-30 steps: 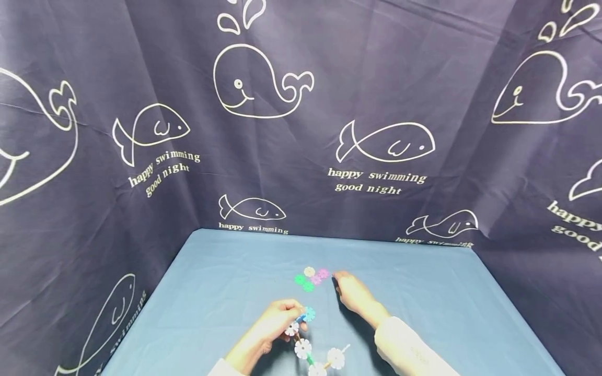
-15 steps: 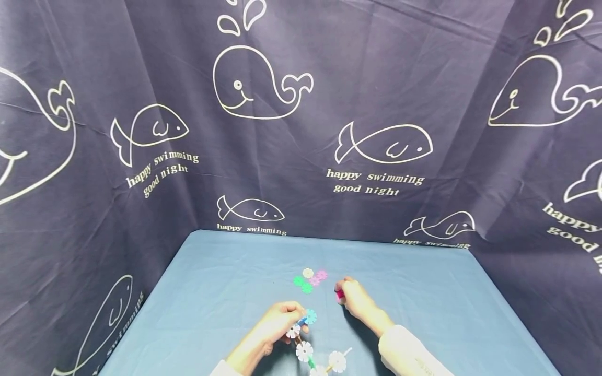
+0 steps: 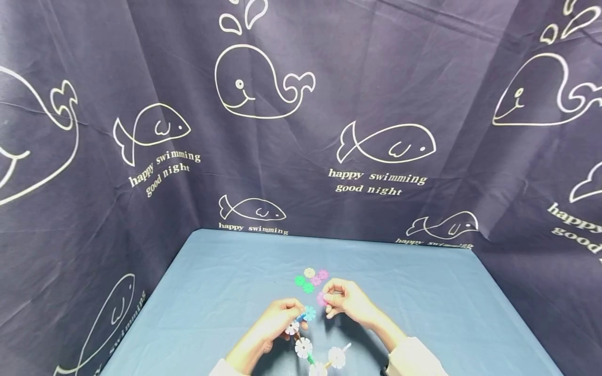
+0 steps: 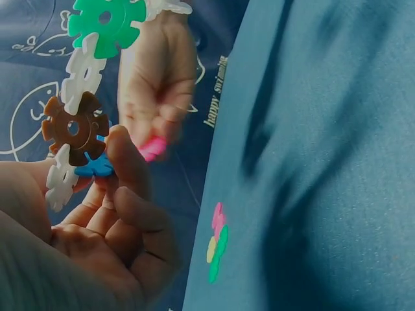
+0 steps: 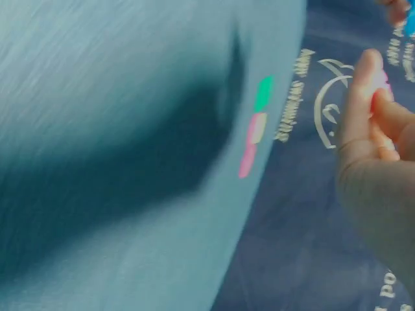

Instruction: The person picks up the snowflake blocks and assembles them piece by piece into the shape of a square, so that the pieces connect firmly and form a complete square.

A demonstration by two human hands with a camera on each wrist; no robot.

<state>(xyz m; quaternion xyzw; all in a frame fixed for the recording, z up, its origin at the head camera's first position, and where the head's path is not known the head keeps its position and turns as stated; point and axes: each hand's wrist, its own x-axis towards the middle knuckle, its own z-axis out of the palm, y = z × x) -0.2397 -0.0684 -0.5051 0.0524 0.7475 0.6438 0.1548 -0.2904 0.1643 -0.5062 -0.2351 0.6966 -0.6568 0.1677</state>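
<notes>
My left hand grips one end of a chain of interlocking flower-shaped plastic discs. A light blue disc stands out past its fingertips, beside a darker blue disc. From there the chain runs through a brown disc, white discs and a green disc, then bends toward a white disc at the front. My right hand pinches a pink disc between thumb and fingers, a short gap to the right of the light blue disc. Fingers partly cover both held pieces.
Beyond the hands, loose discs lie in a small cluster on the blue cloth-covered table: a pale yellow disc, pink discs and green discs. Dark curtains with fish and whale drawings stand behind and at both sides.
My right hand has picked up the pink disc right of the cluster and brought it left and nearer, toward the chain's end. My left hand has stayed almost still.
</notes>
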